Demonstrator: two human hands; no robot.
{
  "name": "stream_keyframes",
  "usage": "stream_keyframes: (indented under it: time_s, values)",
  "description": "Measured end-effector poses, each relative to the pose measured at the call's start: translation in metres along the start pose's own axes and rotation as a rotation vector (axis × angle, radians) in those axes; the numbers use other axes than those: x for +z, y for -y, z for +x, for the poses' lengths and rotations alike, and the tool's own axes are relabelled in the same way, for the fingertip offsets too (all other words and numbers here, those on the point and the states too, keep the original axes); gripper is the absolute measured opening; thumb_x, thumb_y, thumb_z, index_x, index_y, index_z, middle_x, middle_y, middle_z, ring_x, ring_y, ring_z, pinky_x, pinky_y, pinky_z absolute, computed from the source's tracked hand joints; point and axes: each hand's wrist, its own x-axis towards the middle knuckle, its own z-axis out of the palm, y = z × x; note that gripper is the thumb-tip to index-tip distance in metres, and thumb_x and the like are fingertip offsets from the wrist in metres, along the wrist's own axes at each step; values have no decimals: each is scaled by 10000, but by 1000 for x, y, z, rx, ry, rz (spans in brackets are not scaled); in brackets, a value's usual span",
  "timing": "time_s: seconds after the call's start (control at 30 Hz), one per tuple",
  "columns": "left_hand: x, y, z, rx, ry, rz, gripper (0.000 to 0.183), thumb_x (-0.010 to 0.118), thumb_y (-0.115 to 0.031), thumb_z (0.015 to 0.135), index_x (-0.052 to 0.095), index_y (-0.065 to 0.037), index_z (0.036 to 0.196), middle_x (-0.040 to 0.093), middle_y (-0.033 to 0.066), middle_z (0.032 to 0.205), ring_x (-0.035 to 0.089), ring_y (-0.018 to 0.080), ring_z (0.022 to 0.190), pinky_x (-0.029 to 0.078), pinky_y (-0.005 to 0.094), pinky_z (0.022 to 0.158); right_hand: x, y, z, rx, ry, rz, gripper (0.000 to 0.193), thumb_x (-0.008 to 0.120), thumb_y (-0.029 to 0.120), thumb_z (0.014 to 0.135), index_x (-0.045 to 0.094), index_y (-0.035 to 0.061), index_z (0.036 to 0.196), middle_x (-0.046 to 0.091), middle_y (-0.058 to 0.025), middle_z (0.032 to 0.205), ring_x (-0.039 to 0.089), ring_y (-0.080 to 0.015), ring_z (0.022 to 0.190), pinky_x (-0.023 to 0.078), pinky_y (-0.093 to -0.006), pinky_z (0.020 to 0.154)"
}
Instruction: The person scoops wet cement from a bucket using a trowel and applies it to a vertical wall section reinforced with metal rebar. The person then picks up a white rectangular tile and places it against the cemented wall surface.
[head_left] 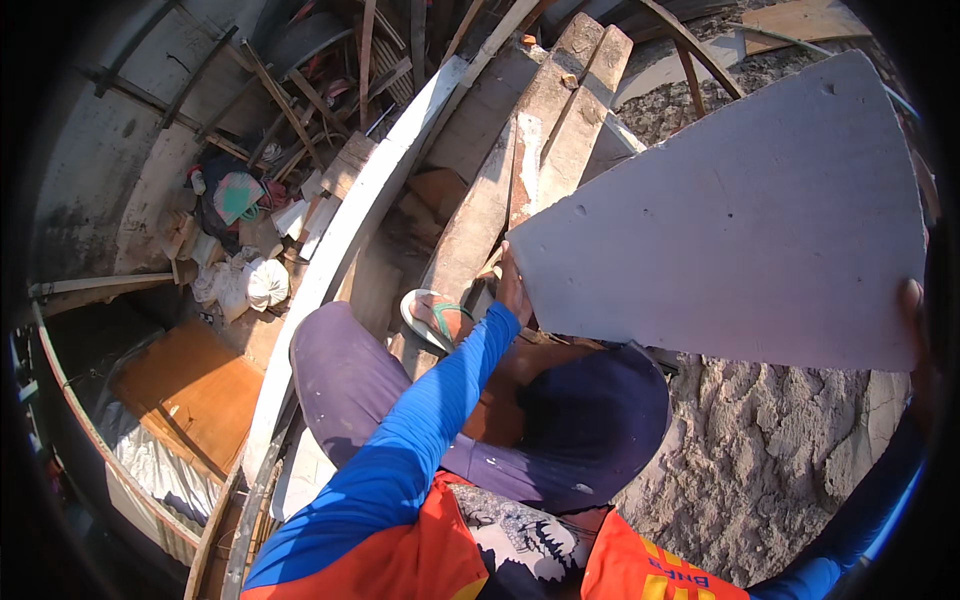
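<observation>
- Fingers of the left hand [514,290] lie together, gripping the narrow left edge of the panel [735,210]; whatever is tucked beneath it is hidden.
- Right hand [917,325], shadowed near the picture's rim, pinches the wide end by its near corner, thumb over the face; its other fingers cannot be made out.
- Panel lies between the two hands, out ahead of the legs: rightward from the left fingers, leftward from the right ones.
- Its long axis runs roughly left to right, widening toward the right hand.
- Left hand is nearer the planks [585,115] and the sandal [411,310]; right hand is nearer the rough ground [770,450] below the panel's near edge.
</observation>
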Motion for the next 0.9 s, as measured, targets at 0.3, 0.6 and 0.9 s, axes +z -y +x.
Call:
stream_keyframes:
  time_s: [0.3, 0.6, 0.9]
  values:
    - [-80, -197, -106, 213, -175, 120, 820, 518, -667, 945, 387, -79, 1501, 549, 152, 1402, 576, 312, 1256, 499, 474, 1035, 142, -77, 59, 27, 125, 615, 852, 619, 366, 853, 308, 1, 1557, 386, -229, 1548, 394, -335, 1423, 292, -424, 1169]
    - [-62, -243, -214, 198, -591, 479, 586, 593, -405, 1006, 478, 5, 1409, 628, 141, 1276, 670, 254, 1087, 570, 382, 929, 432, -193, 62, 525, 450, 1002, 476, 572, 416, 995, 600, 15, 1249, 665, -58, 1046, 622, -130, 889, 477, -271, 781]
    - [-48, -237, -164, 311, -633, 588, 533, 609, -348, 1006, 483, 2, 1388, 625, 129, 1247, 673, 239, 1050, 578, 365, 894, 568, -260, 83, 697, 367, 988, 626, 652, 503, 935, 631, -11, 1291, 713, -100, 1086, 667, -167, 915, 499, -293, 805]
